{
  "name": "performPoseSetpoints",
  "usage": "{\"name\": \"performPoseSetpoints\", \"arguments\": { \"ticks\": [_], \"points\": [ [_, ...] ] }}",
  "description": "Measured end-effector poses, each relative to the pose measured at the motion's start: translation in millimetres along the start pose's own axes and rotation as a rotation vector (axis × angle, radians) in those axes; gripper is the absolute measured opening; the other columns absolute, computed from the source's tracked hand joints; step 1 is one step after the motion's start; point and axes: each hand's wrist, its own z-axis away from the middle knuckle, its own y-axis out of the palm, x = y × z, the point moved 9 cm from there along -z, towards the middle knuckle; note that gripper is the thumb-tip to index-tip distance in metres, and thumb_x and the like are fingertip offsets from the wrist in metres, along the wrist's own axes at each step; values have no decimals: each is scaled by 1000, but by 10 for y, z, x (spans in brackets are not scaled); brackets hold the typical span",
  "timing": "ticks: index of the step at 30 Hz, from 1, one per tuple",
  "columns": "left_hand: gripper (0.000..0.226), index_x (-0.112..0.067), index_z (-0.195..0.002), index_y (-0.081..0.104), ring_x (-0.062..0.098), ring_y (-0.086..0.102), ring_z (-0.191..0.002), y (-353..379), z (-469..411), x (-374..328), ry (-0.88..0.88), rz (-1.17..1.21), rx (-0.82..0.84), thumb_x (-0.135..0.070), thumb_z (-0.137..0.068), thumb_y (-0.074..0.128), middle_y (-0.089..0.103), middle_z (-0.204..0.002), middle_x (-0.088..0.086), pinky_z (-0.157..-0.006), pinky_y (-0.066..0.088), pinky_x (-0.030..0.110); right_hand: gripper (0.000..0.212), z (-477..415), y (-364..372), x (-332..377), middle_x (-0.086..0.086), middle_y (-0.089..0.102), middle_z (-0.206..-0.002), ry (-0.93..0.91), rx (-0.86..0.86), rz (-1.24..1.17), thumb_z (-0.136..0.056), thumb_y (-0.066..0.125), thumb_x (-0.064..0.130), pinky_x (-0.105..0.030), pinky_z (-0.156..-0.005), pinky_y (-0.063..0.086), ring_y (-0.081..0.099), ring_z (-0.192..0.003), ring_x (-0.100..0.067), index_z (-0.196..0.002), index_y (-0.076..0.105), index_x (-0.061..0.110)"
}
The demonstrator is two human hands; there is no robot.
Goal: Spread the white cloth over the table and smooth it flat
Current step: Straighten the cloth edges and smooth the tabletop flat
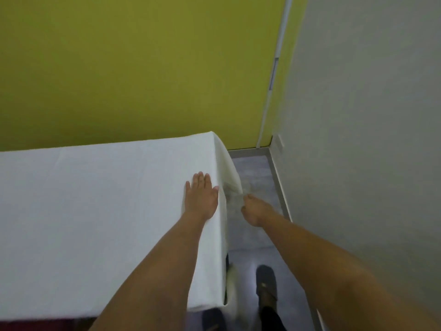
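Nearly all of the tabletop lies under the cloth, which is flat but for faint creases; the table itself is hidden. What remains, by appearances, is the overhang at the right edge, drawn outward and not yet hanging straight. The left hand, fingers straight, presses the cloth just inside that edge; the right hand pinches the overhang's hem beyond it. A yellow-green wall backs the far edge, a grey wall the right, with a white conduit between them. The floor strip beside the right edge looks tight; a shoe stands there.
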Motion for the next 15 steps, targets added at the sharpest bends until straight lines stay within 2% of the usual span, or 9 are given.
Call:
{"name": "performPoseSetpoints", "arguments": {
  "ticks": [4,8,15],
  "points": [
    [57,-8,-152,4,24,-3,-148,-147,-500,-11,-104,18,-10,-36,-103,11,-1,-161,10,-119,0,45,40,-597,-257,81,-16,45,-139,-94,31,-24,-100,36,20,-43,-101,42,50,-121,-35,-136,38,4],
    [58,-8,-152,4,25,-3,-148,-277,-984,-48,-185,59,-35,-37,-102,11,0,-161,10,-118,0,45,36,-1130,-522,169,-14,53,-131,-141,-1,-145,-100,36,24,-43,-98,45,54,-114,-32,-131,45,9],
    [59,-12,-152,1,23,-1,-148,-303,-1482,32,-250,119,-113,-41,-102,13,0,-161,8,-119,2,45,51,-1941,-745,247,-12,46,-139,-146,-128,-356,-97,42,26,-44,-92,47,51,-118,-32,-144,28,13]
  ]
}}
